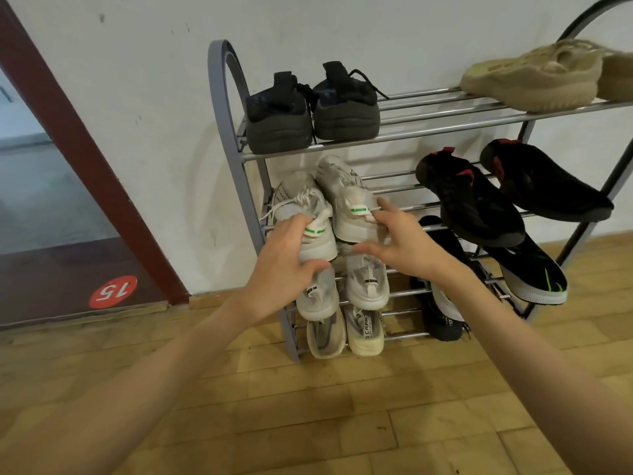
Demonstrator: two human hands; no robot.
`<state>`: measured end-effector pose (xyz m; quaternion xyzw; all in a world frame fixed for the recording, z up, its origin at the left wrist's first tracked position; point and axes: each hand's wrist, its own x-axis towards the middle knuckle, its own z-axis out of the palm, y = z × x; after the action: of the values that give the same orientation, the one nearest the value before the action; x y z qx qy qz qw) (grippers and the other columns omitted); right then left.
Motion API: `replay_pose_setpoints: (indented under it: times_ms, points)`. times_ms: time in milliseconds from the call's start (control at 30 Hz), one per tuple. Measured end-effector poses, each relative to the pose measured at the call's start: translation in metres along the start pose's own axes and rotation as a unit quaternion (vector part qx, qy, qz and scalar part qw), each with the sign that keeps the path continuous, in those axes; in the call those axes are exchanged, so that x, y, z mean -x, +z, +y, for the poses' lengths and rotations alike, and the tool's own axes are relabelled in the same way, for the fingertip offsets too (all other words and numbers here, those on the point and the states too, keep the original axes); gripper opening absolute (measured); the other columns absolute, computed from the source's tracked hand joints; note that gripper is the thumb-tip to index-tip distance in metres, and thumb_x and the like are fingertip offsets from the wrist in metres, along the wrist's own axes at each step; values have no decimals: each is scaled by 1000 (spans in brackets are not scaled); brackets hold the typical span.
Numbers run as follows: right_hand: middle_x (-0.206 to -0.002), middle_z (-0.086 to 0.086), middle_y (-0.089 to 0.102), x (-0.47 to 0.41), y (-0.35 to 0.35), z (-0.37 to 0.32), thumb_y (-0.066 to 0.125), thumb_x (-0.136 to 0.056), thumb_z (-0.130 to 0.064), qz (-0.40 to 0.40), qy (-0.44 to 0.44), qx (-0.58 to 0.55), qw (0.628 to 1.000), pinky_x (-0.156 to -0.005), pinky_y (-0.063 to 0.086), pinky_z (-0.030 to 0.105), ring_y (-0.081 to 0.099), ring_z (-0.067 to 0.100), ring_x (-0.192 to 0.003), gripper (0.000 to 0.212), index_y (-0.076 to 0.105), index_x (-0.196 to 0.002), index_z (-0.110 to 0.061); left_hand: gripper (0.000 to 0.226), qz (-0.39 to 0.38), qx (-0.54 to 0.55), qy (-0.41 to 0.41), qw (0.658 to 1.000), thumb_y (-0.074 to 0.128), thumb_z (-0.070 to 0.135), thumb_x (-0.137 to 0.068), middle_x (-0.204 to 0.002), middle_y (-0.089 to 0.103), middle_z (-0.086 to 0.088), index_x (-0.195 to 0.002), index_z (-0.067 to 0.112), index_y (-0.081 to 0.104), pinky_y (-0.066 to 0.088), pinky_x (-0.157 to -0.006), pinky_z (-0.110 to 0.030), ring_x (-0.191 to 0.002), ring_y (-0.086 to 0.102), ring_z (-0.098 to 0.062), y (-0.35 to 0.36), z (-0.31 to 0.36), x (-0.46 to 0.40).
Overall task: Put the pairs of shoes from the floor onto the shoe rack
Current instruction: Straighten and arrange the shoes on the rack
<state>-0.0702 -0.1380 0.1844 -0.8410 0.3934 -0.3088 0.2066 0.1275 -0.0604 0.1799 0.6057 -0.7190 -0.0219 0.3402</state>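
A grey metal shoe rack (224, 132) with several chrome-bar shelves stands against the white wall. On its second shelf, at the left, lies a pair of white sneakers with green heel tags. My left hand (284, 265) grips the heel of the left white sneaker (301, 204). My right hand (400, 241) has its fingers spread against the heel of the right white sneaker (346, 197), thumb under the sole. Both shoes point toward the wall, toes tilted up.
Dark grey shoes (311, 114) and beige foam shoes (534, 77) sit on the top shelf. Black shoes with red (507, 197) fill the second shelf's right. Lower shelves hold white pairs (366, 282), cream pairs (363, 330) and black-green shoes (534, 279). Wooden floor (342, 406) lies in front; a doorway (51, 200) at left.
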Motion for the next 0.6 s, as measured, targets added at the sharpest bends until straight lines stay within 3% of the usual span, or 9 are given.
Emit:
replay_pose_setpoints:
  times_ms: [67, 133, 233, 367, 433, 533, 600]
  points:
    - [-124, 15, 55, -1, 0, 2, 76, -81, -22, 7, 2, 9, 1000, -86, 35, 19, 50, 26, -124, 29, 64, -98, -3, 47, 8, 10, 2, 1000, 75, 21, -76, -110, 54, 1, -114, 14, 48, 35, -81, -26, -106, 49, -19, 0, 1, -3]
    - [-134, 19, 51, -6, -1, 5, 75, -81, -22, 1, 13, 25, 1000, -94, 33, 19, 41, 30, -136, 33, 63, -101, 1, 46, 22, 25, -5, 999, 75, 19, -76, -111, 56, -2, -113, 13, 48, 41, -85, -32, -106, 50, -20, -4, 0, -8]
    - [-142, 21, 46, -11, -2, 2, 75, -82, -24, -11, 16, 39, 999, -102, 35, 28, 39, 34, -136, 31, 59, -96, -1, 47, 41, 15, -4, 999, 76, 19, -76, -109, 57, -6, -113, 10, 49, 44, -86, -39, -103, 52, -23, -8, -4, -17]
    - [-134, 31, 46, -14, 2, -8, 75, -81, -19, -19, 6, 33, 999, -96, 42, 37, 41, 43, -131, 30, 47, -84, -9, 47, 23, 14, -2, 1000, 77, 19, -74, -107, 58, -7, -111, 9, 48, 46, -86, -45, -101, 54, -25, -9, -9, -22]
    - [-129, 30, 49, -16, 4, -9, 75, -81, -18, -16, 2, 29, 999, -93, 43, 40, 42, 43, -128, 29, 50, -88, -4, 46, 17, 11, 3, 1000, 77, 17, -74, -105, 57, -7, -109, 8, 48, 45, -85, -44, -100, 53, -26, -7, -11, -20]
    - [-133, 30, 46, -15, 10, -5, 74, -82, -20, -16, 0, 27, 1000, -93, 40, 34, 30, 36, -141, 30, 52, -96, -5, 49, 9, 9, 2, 1000, 76, 16, -76, -110, 57, -7, -115, 8, 48, 44, -87, -41, -105, 52, -25, -6, -13, -17]
    - [-146, 27, 35, -14, 14, -3, 74, -83, -20, -13, -1, 34, 999, -101, 35, 33, 16, 31, -147, 43, 55, -118, -3, 51, 1, 7, -6, 1000, 76, 16, -76, -112, 57, -7, -117, 9, 47, 44, -88, -39, -108, 51, -25, -6, -14, -17]
